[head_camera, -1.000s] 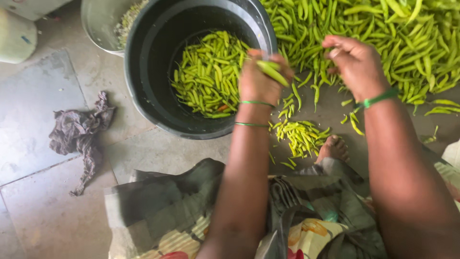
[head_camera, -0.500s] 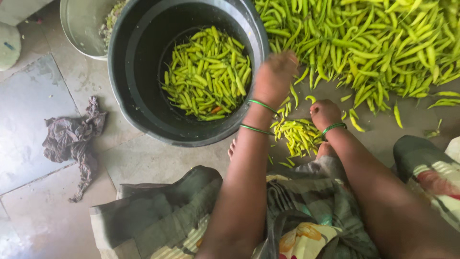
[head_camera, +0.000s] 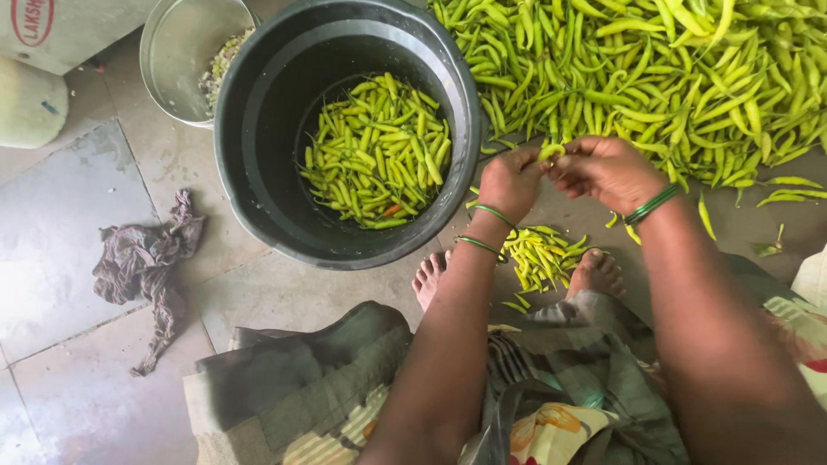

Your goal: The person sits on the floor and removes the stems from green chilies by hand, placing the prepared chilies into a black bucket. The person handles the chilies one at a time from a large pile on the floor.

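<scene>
My left hand (head_camera: 510,181) and my right hand (head_camera: 607,170) meet in front of me, both pinching one green chilli (head_camera: 551,151) between the fingertips. Just beyond them lies a big heap of green chillies (head_camera: 655,69) on the floor. To the left stands a black bucket (head_camera: 258,129) holding a layer of green chillies (head_camera: 375,151). A small pile of chilli stalks (head_camera: 538,254) sits on the floor between my bare feet (head_camera: 428,277). Green bangles ring both wrists.
A steel pot (head_camera: 185,52) with scraps stands behind the bucket at the upper left. A crumpled brown rag (head_camera: 142,263) lies on the stone tile floor at the left. My lap is covered by patterned cloth (head_camera: 345,396).
My left hand has drawn back from the bucket rim, and my right hand has come up from the floor near my foot; both now hold one chilli together.
</scene>
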